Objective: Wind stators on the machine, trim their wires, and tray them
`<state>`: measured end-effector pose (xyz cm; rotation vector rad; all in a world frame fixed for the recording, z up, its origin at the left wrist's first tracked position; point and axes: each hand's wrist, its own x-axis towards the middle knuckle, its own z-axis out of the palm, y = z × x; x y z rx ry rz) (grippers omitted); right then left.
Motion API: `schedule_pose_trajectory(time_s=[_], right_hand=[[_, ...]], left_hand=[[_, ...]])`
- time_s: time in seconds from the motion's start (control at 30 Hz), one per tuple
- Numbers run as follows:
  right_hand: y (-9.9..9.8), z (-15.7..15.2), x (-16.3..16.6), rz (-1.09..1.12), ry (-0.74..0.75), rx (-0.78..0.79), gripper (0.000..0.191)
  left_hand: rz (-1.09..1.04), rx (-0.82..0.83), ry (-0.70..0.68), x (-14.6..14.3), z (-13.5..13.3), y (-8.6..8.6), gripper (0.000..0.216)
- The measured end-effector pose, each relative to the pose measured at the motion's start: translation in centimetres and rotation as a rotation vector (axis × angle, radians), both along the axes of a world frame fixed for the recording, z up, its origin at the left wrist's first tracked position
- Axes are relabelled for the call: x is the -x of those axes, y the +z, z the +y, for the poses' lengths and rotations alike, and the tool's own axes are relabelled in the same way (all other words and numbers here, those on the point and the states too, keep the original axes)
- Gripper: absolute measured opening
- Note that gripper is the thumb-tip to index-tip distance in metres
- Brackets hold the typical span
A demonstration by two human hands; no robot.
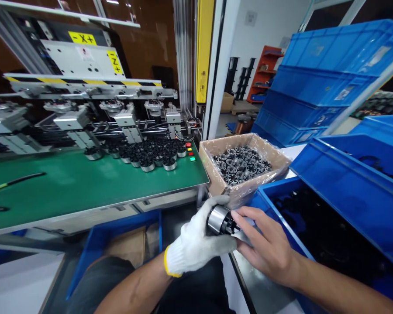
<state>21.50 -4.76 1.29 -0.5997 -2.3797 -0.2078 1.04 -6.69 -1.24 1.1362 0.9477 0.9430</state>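
Note:
My left hand (196, 240), in a white knit glove with a yellow cuff, is wrapped round a motor stator (218, 218), a silvery metal ring with black plastic prongs. The stator lies tilted, its pronged end towards the right. My bare right hand (265, 244) is closed at that end, thumb and fingertips on a black plastic end piece (231, 226); the exact contact is partly hidden. Just beyond my hands, a cardboard box (212, 174) lined with clear plastic holds many metal rings (239, 163). To the right, a blue bin (278, 213) contains dark parts, hard to make out.
A green bench top (68, 187) on the left carries grouped stators (147, 157), pliers (13, 183) and lit buttons (191, 152). Behind it stands a machine with clamps (127, 117). Blue crates (327, 83) are stacked at right; another blue bin (85, 248) sits below the bench.

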Motion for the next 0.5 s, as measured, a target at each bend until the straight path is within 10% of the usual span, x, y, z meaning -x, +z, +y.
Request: schedule_pose_trajectory(time_s=[0.2,0.5], right_hand=[[0.4,-0.1,0.7,0.044,0.014,0.006,0.032],[1.3,-0.2,0.8,0.368,0.089,0.516,0.016]], left_hand=[[-0.079,-0.034,0.055,-0.1,-0.1,-1.0,0.068],[0.112,-0.365,0.185,0.6,-1.0,-2.1,0.083]])
